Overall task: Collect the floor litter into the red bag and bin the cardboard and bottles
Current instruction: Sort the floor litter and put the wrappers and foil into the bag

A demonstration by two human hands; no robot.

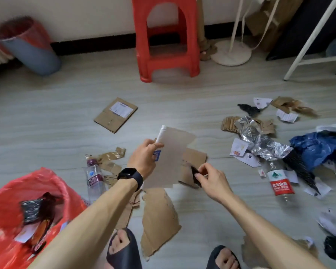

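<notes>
Left hand (144,158) gripped the pale sheet (173,158) by its left edge. Right hand (213,181) pinched a black scrap (194,171); bare floor (182,105) lay beyond both.

We can't make out the bin (30,49), top left: smeared w/ motion blur. The red bag (4,210) runs off the left & bottom edges; contents mostly a dark blur. Our left forearm (97,210) covers the lower part of the purple-cap bottle (94,176). The grey sheet (173,152) in the left hand (144,158) hides much of the cardboard piece (196,159) behind it. The right hand (213,181) pinches a dark scrap (194,171); can't tell what it is. The shipping label (120,109) txt is too small to read.
</notes>
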